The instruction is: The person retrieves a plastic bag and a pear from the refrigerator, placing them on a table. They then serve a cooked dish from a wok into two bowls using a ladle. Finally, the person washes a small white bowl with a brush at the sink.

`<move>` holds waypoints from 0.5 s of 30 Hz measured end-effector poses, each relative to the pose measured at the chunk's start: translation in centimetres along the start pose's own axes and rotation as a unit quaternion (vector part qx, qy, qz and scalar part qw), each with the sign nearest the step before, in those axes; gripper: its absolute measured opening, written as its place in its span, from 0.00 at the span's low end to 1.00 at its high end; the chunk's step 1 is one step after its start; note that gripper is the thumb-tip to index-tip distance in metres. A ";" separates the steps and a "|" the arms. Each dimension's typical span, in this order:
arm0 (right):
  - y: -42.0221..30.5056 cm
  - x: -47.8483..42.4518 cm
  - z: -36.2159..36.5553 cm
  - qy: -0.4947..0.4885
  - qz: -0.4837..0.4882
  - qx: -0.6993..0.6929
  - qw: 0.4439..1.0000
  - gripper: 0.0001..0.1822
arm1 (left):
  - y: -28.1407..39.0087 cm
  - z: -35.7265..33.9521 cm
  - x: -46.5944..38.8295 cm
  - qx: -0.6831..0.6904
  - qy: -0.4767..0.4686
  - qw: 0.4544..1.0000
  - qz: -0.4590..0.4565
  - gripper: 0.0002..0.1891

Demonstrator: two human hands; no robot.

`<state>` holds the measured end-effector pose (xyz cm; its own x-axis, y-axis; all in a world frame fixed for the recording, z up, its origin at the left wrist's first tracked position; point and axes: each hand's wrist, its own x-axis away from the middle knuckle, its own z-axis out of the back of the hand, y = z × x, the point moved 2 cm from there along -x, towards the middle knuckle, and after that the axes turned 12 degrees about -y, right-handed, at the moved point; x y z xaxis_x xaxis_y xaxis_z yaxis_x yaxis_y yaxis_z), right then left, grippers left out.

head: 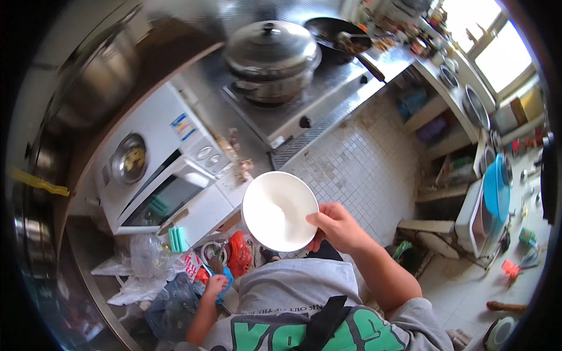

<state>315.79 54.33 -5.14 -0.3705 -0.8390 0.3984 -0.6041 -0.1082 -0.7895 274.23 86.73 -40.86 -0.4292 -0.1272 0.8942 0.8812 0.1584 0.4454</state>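
My right hand (339, 226) holds a deep white bowl (281, 193) by its right side, thumb over the rim and fingers underneath. The bowl's mouth faces up toward me, and only its bare white inside shows. Lower on the left, my left hand (216, 285) hangs with curled fingers beside a blue item (227, 280); whether it grips anything is hidden. Close to that hand lie a red plastic bag (239, 252) and clear plastic bags (149, 259).
Ahead, a lidded steel pot (272, 61) and a wok (336, 35) stand on a gas stove (287, 116). Left, a white microwave oven (153, 162) carries a metal bowl of food (131, 159). A blue basin (496, 186) sits at right, beyond the tiled floor (360, 171).
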 end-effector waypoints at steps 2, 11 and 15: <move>0.8 3.1 2.8 0.028 0.006 -0.042 0.999 0.14 | 6.6 -1.3 -1.2 -0.027 0.008 1.000 -0.009 0.10; -0.2 17.1 22.1 0.138 0.074 -0.072 0.985 0.15 | 24.2 -19.4 -8.5 -0.173 -0.029 0.983 0.056 0.07; -1.6 23.1 31.5 0.244 0.092 -0.059 0.964 0.15 | 32.2 -28.9 -13.5 -0.216 -0.058 0.975 0.007 0.06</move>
<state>330.46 18.31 -9.37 -0.7488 -0.4847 0.4520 -0.5626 0.1044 -0.8201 314.13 65.27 -39.87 -0.4147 -0.0116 0.9099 0.8771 -0.2715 0.3963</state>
